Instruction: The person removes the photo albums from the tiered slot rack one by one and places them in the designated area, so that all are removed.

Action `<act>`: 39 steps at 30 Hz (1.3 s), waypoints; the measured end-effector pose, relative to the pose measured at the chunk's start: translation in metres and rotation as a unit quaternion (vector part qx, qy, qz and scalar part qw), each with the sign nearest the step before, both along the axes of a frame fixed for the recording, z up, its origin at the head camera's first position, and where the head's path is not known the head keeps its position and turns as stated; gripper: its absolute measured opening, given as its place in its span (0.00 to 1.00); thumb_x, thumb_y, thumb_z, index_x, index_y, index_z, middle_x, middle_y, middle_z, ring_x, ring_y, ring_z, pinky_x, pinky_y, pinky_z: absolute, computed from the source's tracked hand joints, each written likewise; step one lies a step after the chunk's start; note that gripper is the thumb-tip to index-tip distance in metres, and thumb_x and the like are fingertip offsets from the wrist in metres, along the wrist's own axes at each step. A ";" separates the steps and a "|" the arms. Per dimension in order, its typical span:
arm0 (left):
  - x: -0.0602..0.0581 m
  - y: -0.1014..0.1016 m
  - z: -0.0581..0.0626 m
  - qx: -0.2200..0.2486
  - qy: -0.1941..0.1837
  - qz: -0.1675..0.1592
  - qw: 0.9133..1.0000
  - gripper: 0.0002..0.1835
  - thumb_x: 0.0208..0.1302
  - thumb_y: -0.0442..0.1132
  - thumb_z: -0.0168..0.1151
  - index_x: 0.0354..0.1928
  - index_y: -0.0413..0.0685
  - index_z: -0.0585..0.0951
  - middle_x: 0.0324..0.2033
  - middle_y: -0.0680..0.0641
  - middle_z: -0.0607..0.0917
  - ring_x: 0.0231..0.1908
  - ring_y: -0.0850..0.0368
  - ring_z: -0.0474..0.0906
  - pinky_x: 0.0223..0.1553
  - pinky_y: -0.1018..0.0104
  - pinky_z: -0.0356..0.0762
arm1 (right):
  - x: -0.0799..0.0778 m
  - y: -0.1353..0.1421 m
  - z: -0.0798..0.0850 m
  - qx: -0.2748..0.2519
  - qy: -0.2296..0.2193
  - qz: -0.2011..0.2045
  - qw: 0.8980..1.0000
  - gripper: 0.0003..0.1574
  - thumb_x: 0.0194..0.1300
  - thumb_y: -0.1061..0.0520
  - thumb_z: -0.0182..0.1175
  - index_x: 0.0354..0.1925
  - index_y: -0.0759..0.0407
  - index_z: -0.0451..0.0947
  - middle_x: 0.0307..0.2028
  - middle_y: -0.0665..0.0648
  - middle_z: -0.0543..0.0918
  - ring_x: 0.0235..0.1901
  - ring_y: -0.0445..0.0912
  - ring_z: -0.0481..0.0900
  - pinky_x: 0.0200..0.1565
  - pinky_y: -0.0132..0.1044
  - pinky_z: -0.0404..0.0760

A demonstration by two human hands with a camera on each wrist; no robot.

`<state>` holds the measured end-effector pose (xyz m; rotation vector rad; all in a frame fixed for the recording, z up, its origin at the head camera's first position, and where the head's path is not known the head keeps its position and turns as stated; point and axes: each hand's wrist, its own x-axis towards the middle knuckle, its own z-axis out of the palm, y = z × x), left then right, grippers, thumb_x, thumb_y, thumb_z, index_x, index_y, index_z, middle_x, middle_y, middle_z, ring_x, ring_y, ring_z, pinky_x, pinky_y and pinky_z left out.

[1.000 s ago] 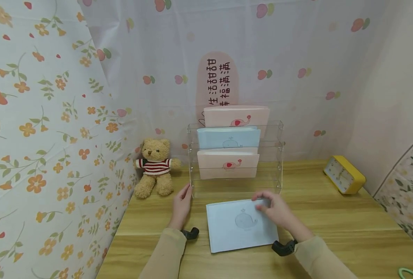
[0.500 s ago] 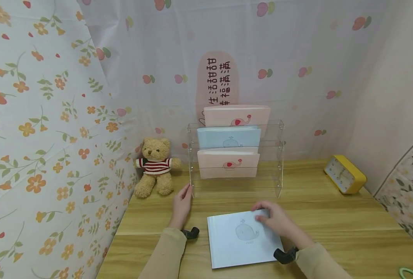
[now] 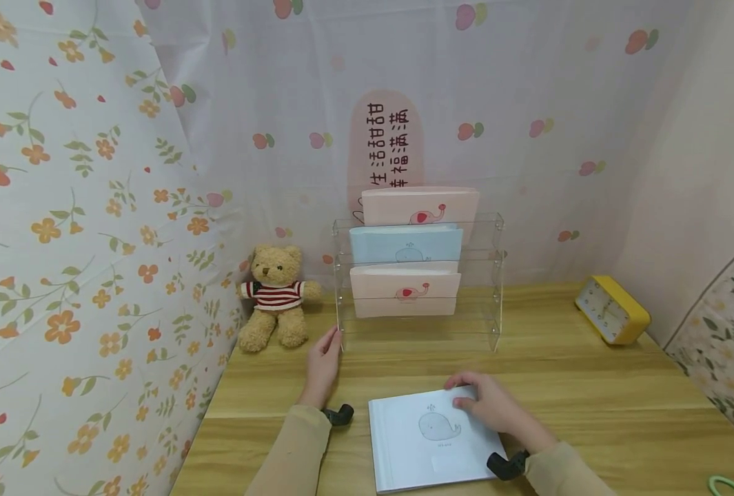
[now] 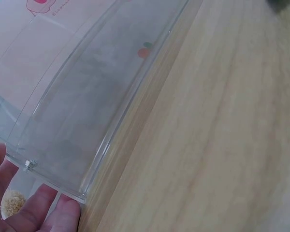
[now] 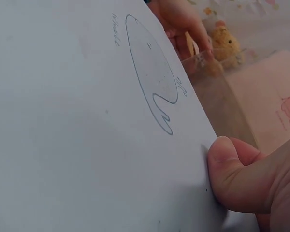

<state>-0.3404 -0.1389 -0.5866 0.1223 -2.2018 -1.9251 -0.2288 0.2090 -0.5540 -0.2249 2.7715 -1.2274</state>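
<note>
My right hand (image 3: pixel 489 405) pinches the upper right edge of a pale notebook (image 3: pixel 413 441) with a whale drawn on its cover. In the right wrist view the thumb (image 5: pixel 225 166) lies on the cover and the other fingers go behind it. My left hand (image 3: pixel 323 365) touches the outer left side of a clear acrylic rack (image 3: pixel 422 337), its fingertips (image 4: pixel 65 212) right at the panel's lower edge. Three booklets stand in the rack's tiers: a pink elephant one (image 3: pixel 391 207) at the top, a blue whale one (image 3: pixel 375 244) in the middle, a pink elephant one (image 3: pixel 373 296) below.
A teddy bear (image 3: pixel 276 296) in a striped sweater sits left of the rack. At the back right of the wooden table (image 3: pixel 577 386) stands a yellow alarm clock (image 3: pixel 615 310). A green ring (image 3: pixel 726 486) lies at the front right corner. Patterned cloth hangs behind and beside the table.
My right hand and the whale notebook have moved toward me, away from the rack. My left hand stays at the rack's left side.
</note>
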 end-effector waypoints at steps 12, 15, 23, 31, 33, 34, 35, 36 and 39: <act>0.000 -0.001 -0.002 -0.003 -0.010 -0.002 1.000 0.23 0.84 0.52 0.62 0.73 0.51 0.84 0.69 0.42 0.87 0.70 0.44 0.82 0.70 0.44 0.80 | 0.002 -0.003 0.001 0.047 0.005 0.011 0.999 0.16 0.67 0.62 0.77 0.46 0.41 0.89 0.56 0.50 0.91 0.66 0.58 0.84 0.72 0.69 0.77; 0.000 -0.001 -0.001 -0.012 -0.004 0.003 1.000 0.23 0.85 0.51 0.61 0.72 0.50 0.84 0.67 0.41 0.88 0.69 0.43 0.83 0.68 0.45 0.82 | 0.003 -0.004 0.003 0.066 0.017 0.019 0.997 0.16 0.67 0.61 0.77 0.46 0.41 0.89 0.55 0.48 0.91 0.65 0.58 0.85 0.71 0.68 0.78; 0.000 0.000 -0.002 -0.012 0.005 0.006 1.000 0.23 0.85 0.50 0.61 0.71 0.48 0.85 0.68 0.40 0.87 0.72 0.41 0.80 0.73 0.40 0.78 | 0.002 -0.006 0.005 0.105 0.028 0.020 0.994 0.14 0.68 0.60 0.77 0.45 0.40 0.90 0.54 0.49 0.92 0.63 0.58 0.86 0.68 0.67 0.80; 0.000 0.000 0.000 -0.019 0.003 0.004 1.000 0.23 0.85 0.51 0.61 0.72 0.49 0.84 0.69 0.40 0.87 0.72 0.41 0.81 0.73 0.42 0.79 | -0.006 -0.008 0.020 0.110 0.061 0.051 0.991 0.11 0.70 0.58 0.76 0.49 0.48 0.90 0.52 0.52 0.92 0.59 0.57 0.87 0.63 0.63 0.85; 0.000 0.000 0.000 -0.020 0.001 0.004 1.000 0.23 0.85 0.51 0.61 0.72 0.50 0.84 0.67 0.41 0.88 0.69 0.43 0.83 0.70 0.45 0.82 | -0.011 -0.009 0.029 0.095 0.081 0.053 0.991 0.12 0.72 0.57 0.74 0.52 0.53 0.90 0.53 0.54 0.92 0.59 0.58 0.88 0.62 0.62 0.86; 0.000 -0.001 0.000 -0.021 0.001 0.003 1.000 0.23 0.85 0.52 0.61 0.72 0.51 0.84 0.67 0.41 0.88 0.68 0.44 0.84 0.69 0.47 0.82 | -0.014 -0.009 0.036 0.088 0.093 0.053 0.990 0.12 0.73 0.57 0.73 0.53 0.55 0.89 0.54 0.55 0.91 0.59 0.59 0.87 0.62 0.63 0.86; 0.000 -0.001 0.000 -0.021 0.002 0.003 1.000 0.23 0.85 0.52 0.61 0.72 0.50 0.84 0.66 0.41 0.89 0.67 0.44 0.84 0.67 0.48 0.83 | -0.018 -0.009 0.042 0.083 0.106 0.048 0.990 0.13 0.74 0.57 0.73 0.54 0.56 0.89 0.54 0.56 0.91 0.59 0.60 0.87 0.62 0.63 0.86; 0.000 -0.001 0.000 -0.021 0.003 0.003 1.000 0.23 0.85 0.52 0.61 0.72 0.50 0.84 0.66 0.41 0.89 0.67 0.44 0.85 0.66 0.49 0.84 | -0.021 -0.009 0.050 0.077 0.120 0.042 0.989 0.13 0.75 0.57 0.72 0.55 0.58 0.88 0.54 0.57 0.91 0.58 0.60 0.87 0.62 0.63 0.86; 0.000 -0.001 -0.001 -0.014 0.004 0.001 1.000 0.23 0.84 0.52 0.62 0.72 0.51 0.84 0.66 0.42 0.89 0.67 0.44 0.85 0.66 0.50 0.84 | -0.036 -0.008 0.075 0.064 0.174 0.017 0.983 0.14 0.76 0.57 0.71 0.56 0.62 0.86 0.54 0.62 0.90 0.56 0.62 0.86 0.60 0.63 0.87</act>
